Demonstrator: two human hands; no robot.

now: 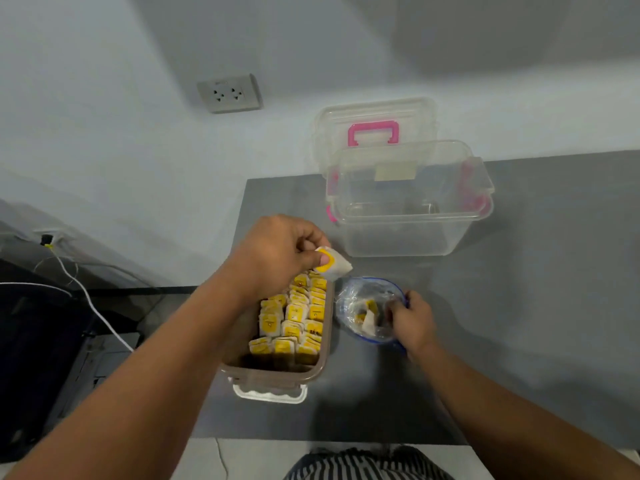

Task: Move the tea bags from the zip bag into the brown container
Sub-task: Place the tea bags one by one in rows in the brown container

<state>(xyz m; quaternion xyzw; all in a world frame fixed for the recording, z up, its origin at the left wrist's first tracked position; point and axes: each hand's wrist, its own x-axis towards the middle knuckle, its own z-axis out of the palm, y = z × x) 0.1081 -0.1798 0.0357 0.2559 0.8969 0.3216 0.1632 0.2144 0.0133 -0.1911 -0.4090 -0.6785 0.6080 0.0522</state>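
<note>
The person's left hand (pixel 277 254) is pinching one white-and-yellow paper tea bag (pixel 332 263) between the thumb and curled fingers. It is holding it just above the far right corner of the brown rectangular plastic container (pixel 277 374). Below that grip and nearer to the person, the container is sitting packed with rows of yellow-labelled tea bags (pixel 294 317) standing on edge. They are filling it close to the rim on the right and near sides. Its left side is hiding behind the forearm.

To the right of that pinch and lower, the right hand (pixel 412 322) is gripping the right rim of the clear zip bag with a blue seal (pixel 372 282), with fingers curled over the edge and the mouth gaping. The zip bag is lying just beside the container's right wall. A few leftover tea bags (pixel 369 311) are lying inside it, just left of the right hand's fingers.

Beyond both grips, a clear plastic storage box with pink latches (pixel 408 209) is standing open, apart from the pinched tea bag. Its clear lid with a pink handle (pixel 374 123) is leaning on the wall behind. Bare grey table top (pixel 519 306) is spreading out to the right of the right hand and in front of it. The table's left edge is running close by the container, and the container's white near latch (pixel 270 393) is stopping short of the near edge.
</note>
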